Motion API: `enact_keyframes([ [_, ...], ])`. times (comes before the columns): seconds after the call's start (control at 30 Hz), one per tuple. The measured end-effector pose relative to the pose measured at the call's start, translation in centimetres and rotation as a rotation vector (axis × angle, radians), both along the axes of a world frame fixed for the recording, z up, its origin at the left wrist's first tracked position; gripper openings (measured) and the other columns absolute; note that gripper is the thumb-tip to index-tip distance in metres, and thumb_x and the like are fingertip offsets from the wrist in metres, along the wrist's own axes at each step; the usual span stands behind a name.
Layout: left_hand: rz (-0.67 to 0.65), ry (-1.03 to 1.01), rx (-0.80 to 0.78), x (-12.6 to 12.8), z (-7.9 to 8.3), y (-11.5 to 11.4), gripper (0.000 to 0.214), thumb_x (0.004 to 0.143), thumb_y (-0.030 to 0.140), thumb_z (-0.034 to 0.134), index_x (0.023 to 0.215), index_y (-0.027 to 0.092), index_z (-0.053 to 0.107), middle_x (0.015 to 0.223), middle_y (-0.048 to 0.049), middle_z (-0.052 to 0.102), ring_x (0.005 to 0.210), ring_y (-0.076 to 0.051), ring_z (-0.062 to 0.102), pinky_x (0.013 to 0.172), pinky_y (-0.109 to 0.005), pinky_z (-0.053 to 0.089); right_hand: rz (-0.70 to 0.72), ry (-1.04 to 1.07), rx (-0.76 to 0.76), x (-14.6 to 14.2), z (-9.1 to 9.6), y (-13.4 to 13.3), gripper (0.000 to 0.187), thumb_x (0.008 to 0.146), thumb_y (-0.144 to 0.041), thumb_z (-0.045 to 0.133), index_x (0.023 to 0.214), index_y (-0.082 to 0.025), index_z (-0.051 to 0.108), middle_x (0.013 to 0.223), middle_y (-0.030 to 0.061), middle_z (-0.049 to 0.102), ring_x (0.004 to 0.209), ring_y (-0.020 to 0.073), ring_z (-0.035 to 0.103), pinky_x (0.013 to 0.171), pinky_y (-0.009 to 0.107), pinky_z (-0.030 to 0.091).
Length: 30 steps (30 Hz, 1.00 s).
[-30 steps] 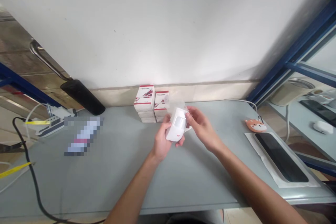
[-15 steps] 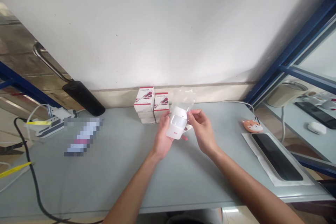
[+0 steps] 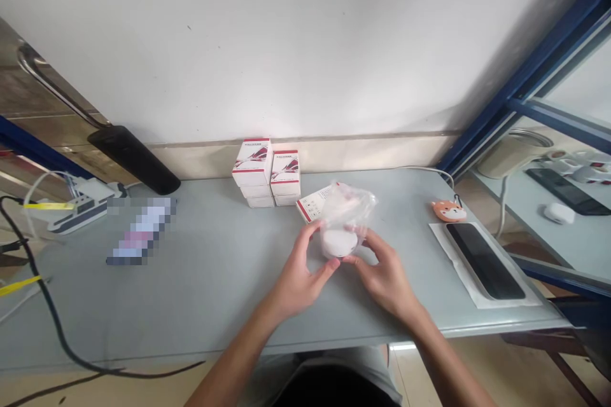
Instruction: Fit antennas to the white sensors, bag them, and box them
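Note:
A white motion sensor (image 3: 338, 243) with rounded edges is held low over the grey table, its end turned towards me. Around it a clear plastic bag (image 3: 351, 203) bunches up on the far side. My left hand (image 3: 301, 272) grips the sensor from the left, thumb at the near edge. From the right, my right hand (image 3: 384, 267) closes on it with thumb and fingers. Just beyond the bag a white and red box (image 3: 311, 205) lies on the table, partly covered by the bag.
Several white and red boxes (image 3: 252, 168) stand stacked by the wall. On the left are a pixelated phone-like object (image 3: 143, 232), a power strip (image 3: 86, 206) and a black cable (image 3: 57, 324). On the right lie a black-faced device (image 3: 484, 261) and an orange animal-faced case (image 3: 449, 210).
The sensor has come down towards me and tipped, so its window no longer faces me. My right hand has moved from the bag to the sensor. The lying box has come into view.

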<state>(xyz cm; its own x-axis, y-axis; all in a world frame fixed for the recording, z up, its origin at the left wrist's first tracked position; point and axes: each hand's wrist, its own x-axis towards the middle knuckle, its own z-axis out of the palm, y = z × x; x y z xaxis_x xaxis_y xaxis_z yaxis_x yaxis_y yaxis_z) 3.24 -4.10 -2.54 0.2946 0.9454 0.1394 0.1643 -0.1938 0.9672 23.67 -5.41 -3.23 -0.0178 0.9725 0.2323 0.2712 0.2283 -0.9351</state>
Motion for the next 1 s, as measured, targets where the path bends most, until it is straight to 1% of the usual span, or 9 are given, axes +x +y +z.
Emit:
enact_keyframes([
  [0.07, -0.010, -0.020, 0.014, -0.1, 0.1, 0.3, 0.069, 0.097, 0.036, 0.072, 0.159, 0.032, 0.042, 0.166, -0.0098, 0.046, 0.154, -0.031, 0.040, 0.127, -0.046, 0.031, 0.024, -0.119, 0.020, 0.5, 0.0, 0.0, 0.041, 0.097, -0.034, 0.071, 0.138, -0.029, 0.065, 0.133, 0.0096, 0.073, 0.124, 0.0314, 0.067, 0.110, 0.052, 0.052],
  [0.17, 0.003, 0.008, 0.019, -0.1, -0.1, 0.7, 0.058, 0.098, 0.036, 0.070, 0.153, 0.031, 0.052, 0.158, -0.0098, 0.056, 0.149, -0.032, 0.048, 0.124, -0.047, 0.036, 0.131, -0.210, -0.058, 1.5, 0.2, -0.1, 0.041, 0.099, -0.036, 0.068, 0.140, -0.031, 0.063, 0.140, 0.0089, 0.070, 0.129, 0.0321, 0.065, 0.112, 0.055, 0.050],
  [0.33, 0.017, 0.067, -0.101, -0.1, -1.1, 0.8, 0.052, 0.094, 0.033, 0.073, 0.145, 0.030, 0.060, 0.146, -0.0106, 0.065, 0.137, -0.034, 0.059, 0.118, -0.051, 0.042, 0.100, -0.149, -0.054, 2.3, -0.5, 0.0, 0.071, 0.095, -0.043, 0.074, 0.159, -0.034, 0.044, 0.149, 0.0094, 0.064, 0.134, 0.0303, 0.063, 0.115, 0.055, 0.050],
  [0.43, 0.043, -0.048, -0.088, 0.3, -1.0, 0.8, 0.069, 0.089, 0.033, 0.080, 0.152, 0.029, 0.049, 0.156, -0.0124, 0.055, 0.146, -0.034, 0.051, 0.123, -0.050, 0.037, 0.035, -0.203, -0.031, 1.9, -1.4, 0.1, 0.045, 0.098, -0.038, 0.069, 0.141, -0.029, 0.062, 0.134, 0.0102, 0.073, 0.123, 0.0311, 0.069, 0.109, 0.056, 0.053],
  [0.5, 0.040, -0.183, -0.096, 0.6, -0.8, 1.0, 0.063, 0.092, 0.034, 0.077, 0.147, 0.027, 0.048, 0.154, -0.0135, 0.055, 0.144, -0.031, 0.053, 0.121, -0.047, 0.041, -0.009, -0.258, -0.028, 1.4, -1.8, 0.1, 0.030, 0.098, -0.034, 0.067, 0.127, -0.027, 0.069, 0.124, 0.0102, 0.077, 0.115, 0.0318, 0.071, 0.105, 0.057, 0.055],
  [0.63, 0.104, -0.301, -0.094, 1.1, -0.9, 0.7, 0.055, 0.091, 0.033, 0.079, 0.137, 0.028, 0.050, 0.144, -0.0120, 0.060, 0.132, -0.028, 0.062, 0.111, -0.041, 0.050, 0.011, -0.229, -0.006, 0.9, -1.4, -0.7, 0.039, 0.098, -0.033, 0.067, 0.137, -0.028, 0.062, 0.131, 0.0101, 0.073, 0.120, 0.0306, 0.070, 0.106, 0.054, 0.055],
  [0.73, 0.086, -0.221, -0.093, 1.0, -1.4, 0.0, 0.056, 0.094, 0.031, 0.075, 0.144, 0.030, 0.051, 0.149, -0.0114, 0.059, 0.138, -0.029, 0.058, 0.115, -0.042, 0.046, 0.044, -0.212, -0.011, 0.4, -1.0, -1.1, 0.053, 0.098, -0.041, 0.070, 0.147, -0.029, 0.053, 0.141, 0.0111, 0.068, 0.126, 0.0310, 0.066, 0.108, 0.053, 0.054],
  [0.87, 0.072, 0.022, -0.159, 0.7, -1.9, -0.7, 0.032, 0.096, 0.034, 0.070, 0.127, 0.026, 0.066, 0.126, -0.0111, 0.072, 0.122, -0.032, 0.066, 0.109, -0.047, 0.048, 0.038, -0.382, -0.001, -0.1, -1.6, -0.9, 0.033, 0.101, -0.040, 0.066, 0.132, -0.028, 0.062, 0.135, 0.0105, 0.069, 0.127, 0.0339, 0.062, 0.107, 0.057, 0.051],
  [1.0, 0.101, 0.040, -0.115, 0.6, -1.3, -1.1, 0.051, 0.091, 0.031, 0.076, 0.139, 0.027, 0.061, 0.139, -0.0128, 0.067, 0.135, -0.033, 0.060, 0.117, -0.049, 0.042, -0.024, -0.530, 0.107, -0.2, -2.6, -0.5, 0.029, 0.101, -0.031, 0.065, 0.130, -0.030, 0.065, 0.136, 0.0107, 0.067, 0.135, 0.0374, 0.053, 0.110, 0.062, 0.046],
])
